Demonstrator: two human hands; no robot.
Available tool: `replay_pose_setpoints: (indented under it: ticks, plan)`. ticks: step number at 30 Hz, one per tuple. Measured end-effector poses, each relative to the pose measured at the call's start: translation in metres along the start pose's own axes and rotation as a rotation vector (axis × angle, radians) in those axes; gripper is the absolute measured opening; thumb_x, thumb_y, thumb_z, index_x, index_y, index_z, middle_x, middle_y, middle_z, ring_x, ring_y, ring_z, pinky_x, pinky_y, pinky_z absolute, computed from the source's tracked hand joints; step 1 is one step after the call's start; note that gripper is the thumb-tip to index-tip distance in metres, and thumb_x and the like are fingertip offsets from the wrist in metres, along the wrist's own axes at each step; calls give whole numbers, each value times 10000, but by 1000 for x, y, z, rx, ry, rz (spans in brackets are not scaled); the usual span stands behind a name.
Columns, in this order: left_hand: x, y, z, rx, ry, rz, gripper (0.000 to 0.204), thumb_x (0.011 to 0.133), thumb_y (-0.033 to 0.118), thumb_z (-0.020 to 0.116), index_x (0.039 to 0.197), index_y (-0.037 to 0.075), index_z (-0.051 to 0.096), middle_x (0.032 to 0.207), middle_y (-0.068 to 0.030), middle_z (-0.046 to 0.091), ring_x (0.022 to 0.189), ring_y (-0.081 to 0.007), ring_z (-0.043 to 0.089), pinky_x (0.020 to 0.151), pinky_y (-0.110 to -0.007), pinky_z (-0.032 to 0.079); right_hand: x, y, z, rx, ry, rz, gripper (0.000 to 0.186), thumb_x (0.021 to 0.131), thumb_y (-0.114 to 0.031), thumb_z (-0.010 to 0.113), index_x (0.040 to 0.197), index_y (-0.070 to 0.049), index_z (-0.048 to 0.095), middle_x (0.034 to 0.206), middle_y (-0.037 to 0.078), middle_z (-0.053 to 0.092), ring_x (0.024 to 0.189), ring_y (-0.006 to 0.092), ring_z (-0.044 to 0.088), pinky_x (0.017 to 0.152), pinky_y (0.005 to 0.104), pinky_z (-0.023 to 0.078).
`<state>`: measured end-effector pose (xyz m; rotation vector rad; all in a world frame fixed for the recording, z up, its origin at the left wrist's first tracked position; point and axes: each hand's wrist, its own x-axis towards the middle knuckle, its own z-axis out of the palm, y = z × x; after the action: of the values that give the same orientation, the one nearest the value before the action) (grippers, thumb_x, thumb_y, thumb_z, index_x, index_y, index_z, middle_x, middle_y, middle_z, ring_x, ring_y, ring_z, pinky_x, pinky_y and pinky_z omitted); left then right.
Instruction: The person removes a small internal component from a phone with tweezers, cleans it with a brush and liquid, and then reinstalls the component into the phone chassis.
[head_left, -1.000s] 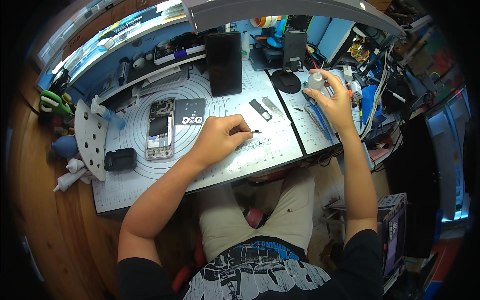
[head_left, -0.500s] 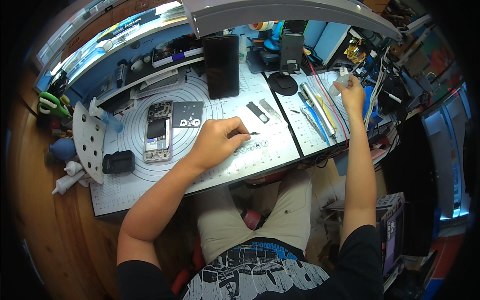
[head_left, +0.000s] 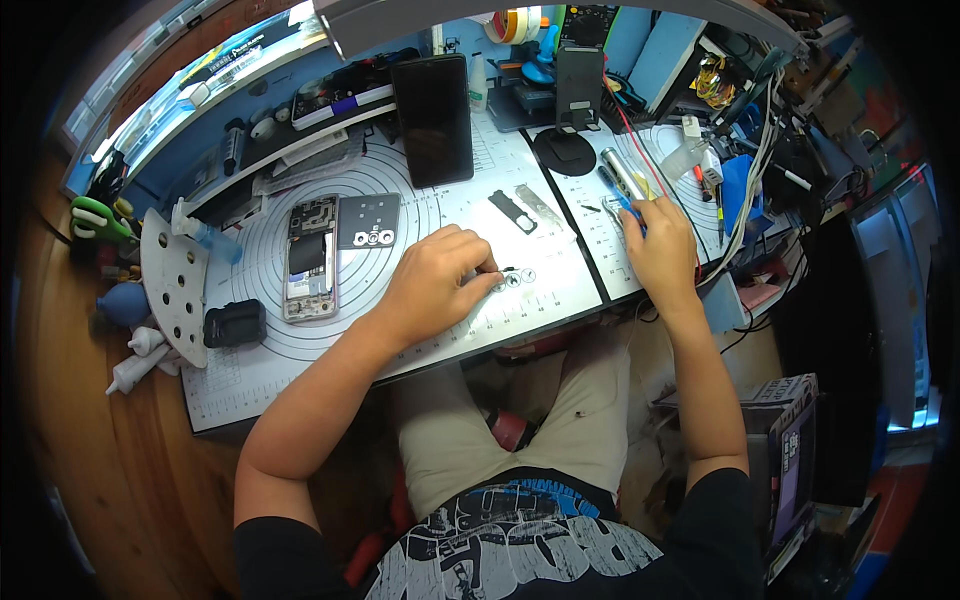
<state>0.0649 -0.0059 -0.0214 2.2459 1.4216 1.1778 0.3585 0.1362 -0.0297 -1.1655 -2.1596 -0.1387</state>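
Note:
My left hand (head_left: 445, 275) rests over the mat, its thumb and forefinger pinched on a small dark part (head_left: 511, 269). What kind of part it is, I cannot make out. My right hand (head_left: 661, 252) lies over the tools on the right, fingers curled in beside a blue pen-like tool (head_left: 608, 178) and a silver tube (head_left: 622, 172); the fingers hide what they grip. An opened phone (head_left: 312, 262) with bare inner parts lies left of my left hand, next to a grey panel with camera rings (head_left: 370, 215). Beyond my hands lie a black phone bracket (head_left: 511, 211) and a clear strip (head_left: 542, 208).
A dark-screened device (head_left: 435, 125) stands upright at the back. A round black stand (head_left: 565, 152) and a translucent container (head_left: 684, 160) are at the back right, near cables. On the left are a white holed rack (head_left: 168, 285), a black block (head_left: 235, 323) and a blue-tinted bottle (head_left: 218, 243).
My right hand has let go of the translucent container at the back right and come nearer and leftward onto the tools. My left hand stays almost in place, still pinching the small part.

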Motion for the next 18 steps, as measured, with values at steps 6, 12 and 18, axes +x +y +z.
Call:
replay_pose_setpoints:
  ticks: [6,12,18]
  plan:
    - [0,0,3,18,-64,59,155,829,43,804,788,11,658,787,-110,670,754,-277,625,669,-382,499,13,-7,0,-84,-66,198,181,898,-166,760,923,11,735,946,184,684,902,391,679,815,491,531]
    - [-2,0,6,52,-73,92,151,831,39,792,783,8,652,768,-122,673,731,-290,642,640,-390,508,18,-2,2,-95,-60,145,177,922,-179,750,902,-5,717,950,185,685,883,400,681,787,501,529]
    - [-6,1,8,17,-63,84,146,828,50,790,777,13,658,746,-128,672,659,-298,635,615,-390,509,2,-12,-4,204,77,165,103,969,-116,698,965,-17,667,930,169,675,862,391,656,779,491,489]
